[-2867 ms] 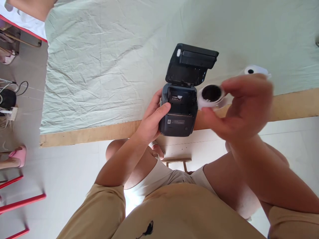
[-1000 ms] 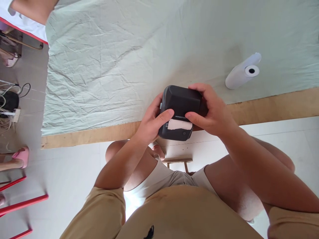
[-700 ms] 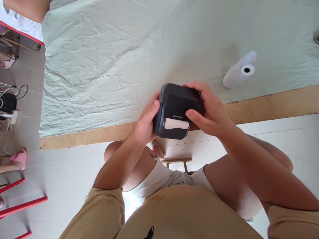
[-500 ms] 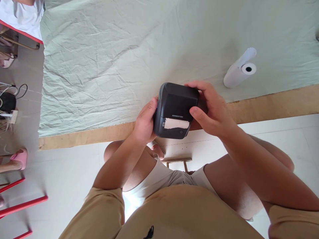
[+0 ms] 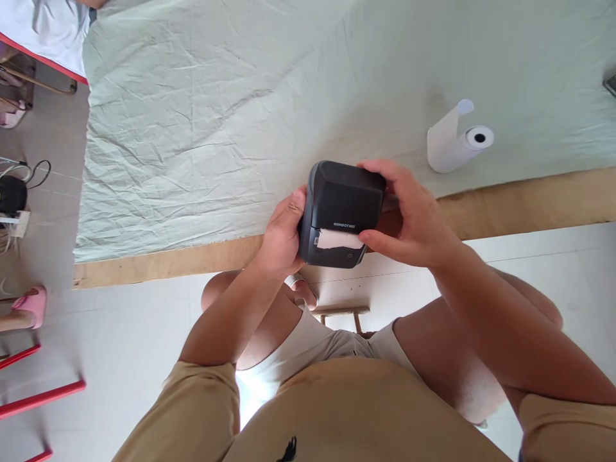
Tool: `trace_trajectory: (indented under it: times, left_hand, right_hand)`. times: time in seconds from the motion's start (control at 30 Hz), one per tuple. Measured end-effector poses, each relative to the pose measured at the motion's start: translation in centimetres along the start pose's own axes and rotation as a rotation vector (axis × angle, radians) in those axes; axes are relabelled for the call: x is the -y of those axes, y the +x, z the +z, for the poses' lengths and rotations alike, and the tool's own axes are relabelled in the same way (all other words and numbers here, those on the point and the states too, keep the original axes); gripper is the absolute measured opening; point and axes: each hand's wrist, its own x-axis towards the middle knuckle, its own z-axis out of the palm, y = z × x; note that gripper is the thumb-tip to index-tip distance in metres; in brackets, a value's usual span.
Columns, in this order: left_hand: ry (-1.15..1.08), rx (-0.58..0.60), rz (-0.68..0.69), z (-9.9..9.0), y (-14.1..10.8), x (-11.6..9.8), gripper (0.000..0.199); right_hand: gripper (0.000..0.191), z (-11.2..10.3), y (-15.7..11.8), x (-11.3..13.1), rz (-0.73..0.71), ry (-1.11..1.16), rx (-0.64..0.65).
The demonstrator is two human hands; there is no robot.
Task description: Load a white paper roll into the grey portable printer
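Note:
A black label printer [image 5: 347,196] marked NIIMBOT is held between my two hands, just above the table's near edge. My left hand [image 5: 285,232] grips its left side, with the thumb on top and the other fingers hidden underneath. My right hand [image 5: 411,218] is closed round the right side, fingers at the far corner and thumb tip at the paper slot. From that slot sticks a torn white paper strip [image 5: 338,239]. To the right, a white paper roll [image 5: 459,147] stands on the cloth, its loose end curling away.
A pale green cloth [image 5: 216,128] covers the table, whose bare wooden edge [image 5: 168,262] runs along my side. At the far left are cables [image 5: 19,179], red metal legs [image 5: 43,399], and another person's foot in a pink slipper [image 5: 33,308]. A dark object [image 5: 610,85] lies at the right edge.
My right thumb has slid from the printer's lid down to the right end of the paper strip. The loose end of the paper roll has swung leftward, away from the roll.

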Motion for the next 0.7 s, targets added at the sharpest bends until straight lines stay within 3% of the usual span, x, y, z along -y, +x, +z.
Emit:
trace_trajectory:
  times: [0.1,0.23,0.33,0.4,0.5,0.6,0.7]
  left_hand:
    - [-0.018,0.015,-0.085,0.1,0.0,0.0,0.054]
    - [-0.014,0.079,-0.089,0.1,-0.1,0.2,0.065]
    - [0.029,0.126,-0.016,-0.3,-0.1,0.5,0.065]
    - [0.033,0.14,0.019,-0.6,-0.1,0.7,0.06]
    - [0.034,0.137,0.014,-0.9,0.0,0.8,0.057]
    - [0.043,0.131,0.015,-0.9,-0.1,0.8,0.058]
    - [0.063,0.169,0.012,-0.7,-0.3,0.6,0.058]
  right_hand:
    - [0.071,-1.1,0.5,0.4,-0.132,-0.161,-0.085]
    - [0.046,-1.7,0.9,1.4,-0.189,-0.21,-0.314]
    - [0.026,-1.2,1.1,2.7,-0.037,-0.068,-0.426]
    - [0.032,-0.7,1.4,3.5,0.068,0.014,-0.487]
    - [0.036,-0.2,2.0,3.8,0.081,0.109,-0.566]
    - [0.02,-0.1,2.4,3.5,0.053,0.068,-0.54]
    - [0.01,-0.5,2.3,4.0,0.079,-0.187,-0.33]
